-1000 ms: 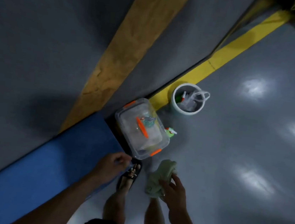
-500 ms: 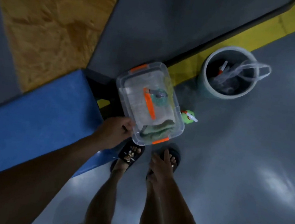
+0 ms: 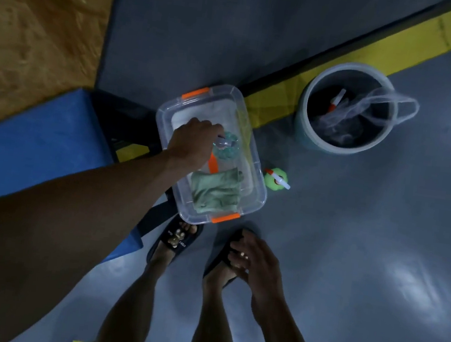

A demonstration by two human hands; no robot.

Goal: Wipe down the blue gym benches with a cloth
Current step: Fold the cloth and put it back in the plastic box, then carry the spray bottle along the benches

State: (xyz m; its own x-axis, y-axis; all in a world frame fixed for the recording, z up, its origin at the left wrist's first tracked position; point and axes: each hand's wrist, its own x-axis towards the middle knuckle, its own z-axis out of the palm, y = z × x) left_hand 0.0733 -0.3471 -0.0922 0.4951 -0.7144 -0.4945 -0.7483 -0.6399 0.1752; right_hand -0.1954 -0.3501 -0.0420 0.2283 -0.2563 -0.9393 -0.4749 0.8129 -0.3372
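My left hand (image 3: 193, 144) is down in the clear storage bin (image 3: 256, 191), fingers curled onto a teal spray bottle (image 3: 225, 148). My right hand (image 3: 256, 260) hangs loose, holding nothing. The green cloth (image 3: 216, 191) lies in the bin, beside the blue bench (image 3: 32, 141).

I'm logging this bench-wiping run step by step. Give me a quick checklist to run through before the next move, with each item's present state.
1. Cloth in hand: not ok; it lies in the clear bin.
2. Left hand on something: cannot tell; it reaches into the bin at a clear bottle, grip hidden.
3. Right hand free: ok; fingers relaxed, empty.
4. Blue bench within reach: ok; beside the bin.
5. Green spray bottle upright: ok; on the floor beside the bin.
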